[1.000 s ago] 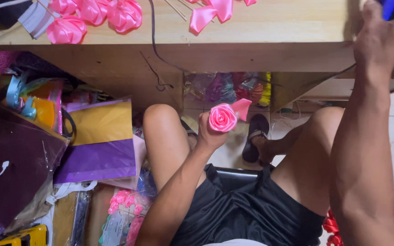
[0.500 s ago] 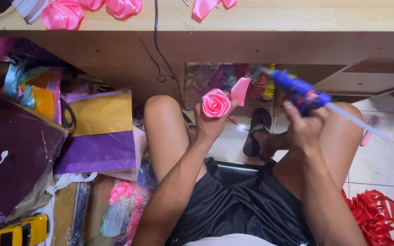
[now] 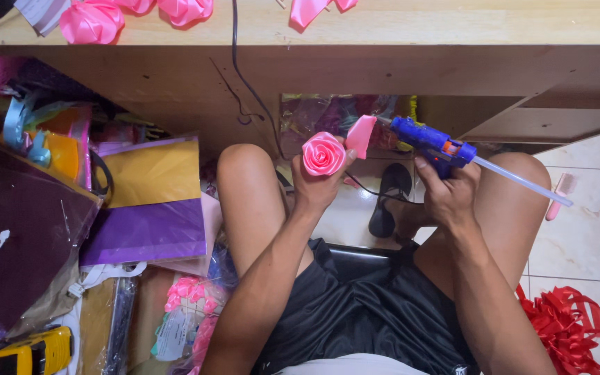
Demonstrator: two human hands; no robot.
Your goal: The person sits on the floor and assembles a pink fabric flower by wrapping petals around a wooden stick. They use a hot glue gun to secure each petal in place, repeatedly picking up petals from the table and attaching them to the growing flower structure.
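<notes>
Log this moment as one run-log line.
left hand: holds pink ribbon rose | right hand: grips blue glue gun | nozzle at ribbon tail

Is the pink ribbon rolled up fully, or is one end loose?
One end is loose. The pink ribbon rose in the left hand is coiled, but a flat tail sticks out toward the glue gun.

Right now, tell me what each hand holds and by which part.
The left hand grips the pink ribbon rose from below, at its base. The right hand holds the blue glue gun by its handle, nozzle toward the rose's loose ribbon tail.
</notes>
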